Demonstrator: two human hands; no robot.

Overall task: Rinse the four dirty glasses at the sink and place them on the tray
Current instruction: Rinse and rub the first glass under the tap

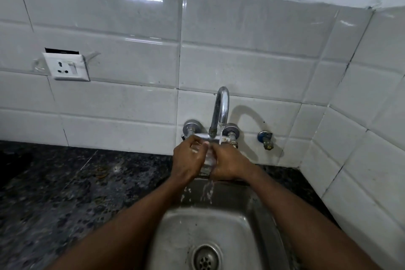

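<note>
A clear glass [207,160] is held between both hands over the steel sink [258,221], right under the running chrome tap [221,107]. My left hand [189,160] grips its left side with fingers curled round it. My right hand [230,163] grips the right side. Water streams from the spout onto the glass and spills down below the hands into the basin. Most of the glass is hidden by my fingers. No tray and no other glasses are in view.
Dark speckled granite counter [65,193] runs left of the sink. White tiled walls stand behind and to the right. A white wall socket [66,68] sits at the left. A small blue valve [265,138] sticks out right of the tap. The drain [206,258] lies at the bottom.
</note>
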